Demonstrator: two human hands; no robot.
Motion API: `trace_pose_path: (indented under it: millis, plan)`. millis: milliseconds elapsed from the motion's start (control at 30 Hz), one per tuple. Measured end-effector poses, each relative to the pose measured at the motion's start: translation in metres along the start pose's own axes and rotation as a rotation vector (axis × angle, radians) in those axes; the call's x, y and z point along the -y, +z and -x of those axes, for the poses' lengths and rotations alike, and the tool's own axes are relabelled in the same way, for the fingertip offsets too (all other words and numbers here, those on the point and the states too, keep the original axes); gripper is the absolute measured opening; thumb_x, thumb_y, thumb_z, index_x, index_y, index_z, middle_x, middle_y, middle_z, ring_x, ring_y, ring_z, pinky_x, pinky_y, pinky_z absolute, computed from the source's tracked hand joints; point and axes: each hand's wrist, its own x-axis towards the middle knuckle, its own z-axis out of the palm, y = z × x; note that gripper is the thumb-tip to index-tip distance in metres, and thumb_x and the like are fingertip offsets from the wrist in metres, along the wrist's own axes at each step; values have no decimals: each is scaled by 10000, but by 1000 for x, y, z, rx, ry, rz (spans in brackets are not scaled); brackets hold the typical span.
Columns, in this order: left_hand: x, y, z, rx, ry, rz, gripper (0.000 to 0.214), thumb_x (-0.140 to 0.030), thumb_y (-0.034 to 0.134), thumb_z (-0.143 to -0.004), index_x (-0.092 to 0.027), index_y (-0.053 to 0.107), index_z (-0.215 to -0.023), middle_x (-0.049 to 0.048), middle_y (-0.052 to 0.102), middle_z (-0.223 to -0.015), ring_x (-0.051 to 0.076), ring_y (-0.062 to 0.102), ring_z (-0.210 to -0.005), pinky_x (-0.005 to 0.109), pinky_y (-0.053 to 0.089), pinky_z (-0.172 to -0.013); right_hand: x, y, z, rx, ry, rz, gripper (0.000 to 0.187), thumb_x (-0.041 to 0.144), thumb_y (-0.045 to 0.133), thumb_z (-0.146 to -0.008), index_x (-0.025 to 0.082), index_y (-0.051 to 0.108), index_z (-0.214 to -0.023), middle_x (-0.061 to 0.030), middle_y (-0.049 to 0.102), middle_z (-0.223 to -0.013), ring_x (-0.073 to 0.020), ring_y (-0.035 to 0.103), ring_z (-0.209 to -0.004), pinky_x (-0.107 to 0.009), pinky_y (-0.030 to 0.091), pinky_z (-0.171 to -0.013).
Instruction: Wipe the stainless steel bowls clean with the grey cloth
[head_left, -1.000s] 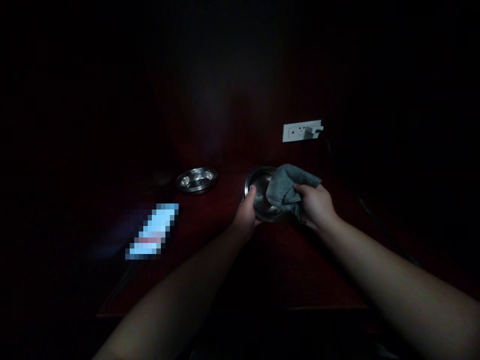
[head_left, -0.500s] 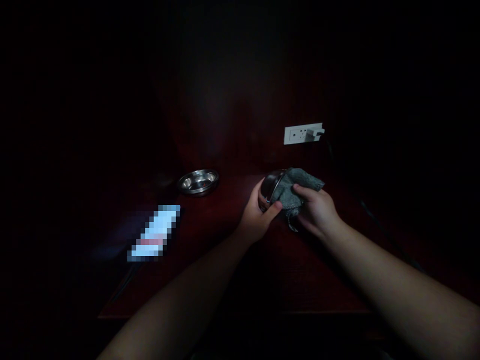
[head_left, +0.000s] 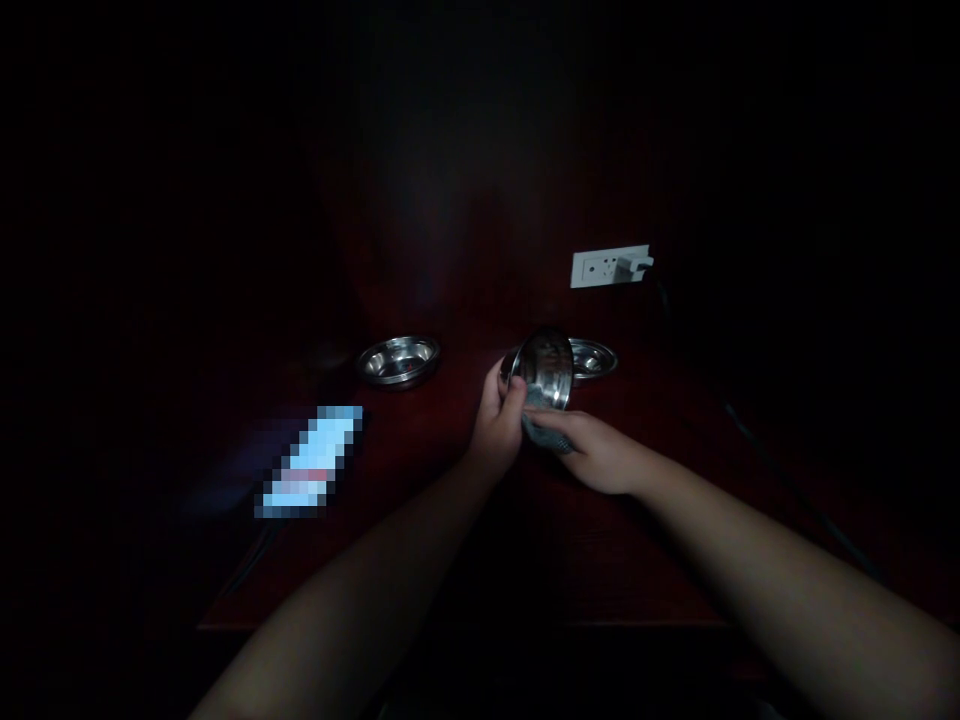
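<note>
My left hand point(head_left: 501, 425) is closed round the near left side of a shiny metal bowl point(head_left: 553, 362), its thumb over the rim. The bowl is tilted on its side above the table. In my right hand point(head_left: 600, 450) is a grey-green cloth point(head_left: 550, 433), pressed against the lower part of the bowl. Some of the cloth shows inside the rim; my fingers hide the rest. Just behind the held bowl, a second metal bowl point(head_left: 596, 358) rests on the table, partly covered from view.
Another shallow metal bowl point(head_left: 397, 362) stands on the dark red table point(head_left: 420, 520) to the left. A lit phone point(head_left: 311, 465) with a blurred screen lies at the left. A wall socket point(head_left: 611, 266) holds a plug. A dark cable point(head_left: 795, 490) runs along the right.
The held bowl has turned, and more of its shiny metal shows. My right hand has moved left and down with the cloth, uncovering the bowl behind.
</note>
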Motion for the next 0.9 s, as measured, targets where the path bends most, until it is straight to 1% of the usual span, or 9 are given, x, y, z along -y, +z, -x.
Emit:
trace_pose_path:
  millis: [100, 233, 333, 433, 533, 600, 700, 833, 900]
  plan:
    - [2, 0, -1, -13, -27, 26, 502, -504, 525, -831, -236, 484, -1255, 68, 568, -1257, 218, 510, -1186, 354, 355, -1039, -6, -1, 1, 36, 39, 117, 626, -13, 433, -725, 213, 514, -1303, -57, 516, -1366, -222, 426, -1302, -426, 326, -1102]
    - [1, 2, 0, -38, -65, 70, 473, -470, 553, -825, -228, 506, -1228, 66, 588, -1234, 220, 526, -1174, 362, 366, -1036, -11, 0, 3, 23, 43, 229, 644, -17, 452, -705, 216, 516, -1302, -61, 504, -1375, -231, 419, -1305, -437, 320, -1108]
    - [0, 2, -2, -62, -82, 111, 469, -471, 566, -815, -238, 512, -1218, 60, 587, -1241, 217, 519, -1190, 361, 369, -1038, -10, 3, 3, 36, 33, 256, 720, -33, 451, -679, 204, 445, -1358, -78, 437, -1425, -241, 372, -1333, -465, 292, -1118]
    - [2, 2, -3, -81, -139, 196, 495, -531, 560, -796, -235, 530, -1191, 60, 618, -1189, 220, 554, -1149, 363, 401, -1011, -5, 4, 3, 52, -31, 213, 797, -49, 437, -654, 161, 339, -1416, -103, 340, -1480, -231, 292, -1373, -463, 249, -1138]
    - [3, 3, -3, -40, -281, 300, 543, -586, 544, -776, -198, 563, -1155, 85, 657, -1110, 233, 594, -1094, 376, 428, -988, 0, 4, 2, 27, -75, 207, 807, -57, 423, -646, 105, 298, -1427, -138, 304, -1492, -219, 230, -1395, -449, 221, -1149]
    - [3, 5, 0, 14, -381, 341, 561, -592, 547, -771, -192, 566, -1163, 100, 654, -1131, 242, 598, -1093, 387, 444, -975, 1, 3, 1, 0, -62, 242, 793, -56, 423, -654, 90, 301, -1424, -155, 310, -1486, -227, 211, -1400, -462, 219, -1147]
    - [1, 6, 4, 67, -496, 330, 583, -594, 569, -752, -231, 542, -1208, 101, 625, -1203, 267, 599, -1099, 416, 495, -910, -2, 2, -1, -41, -20, 299, 773, -42, 438, -682, 100, 297, -1428, -160, 305, -1486, -246, 192, -1402, -486, 235, -1136]
    - [-3, 7, 7, 90, -533, 282, 585, -589, 582, -743, -281, 522, -1236, 87, 605, -1246, 293, 592, -1112, 445, 530, -841, -11, 1, -2, -113, 56, 385, 752, 6, 472, -708, 130, 302, -1430, -144, 268, -1503, -270, 163, -1407, -519, 241, -1123]
    - [-4, 7, 7, 81, -524, 282, 572, -570, 586, -752, -277, 522, -1239, 89, 602, -1251, 293, 596, -1104, 452, 530, -842, -14, 0, -2, -117, 96, 436, 750, 1, 460, -701, 107, 304, -1427, -151, 245, -1510, -275, 164, -1407, -508, 243, -1124]
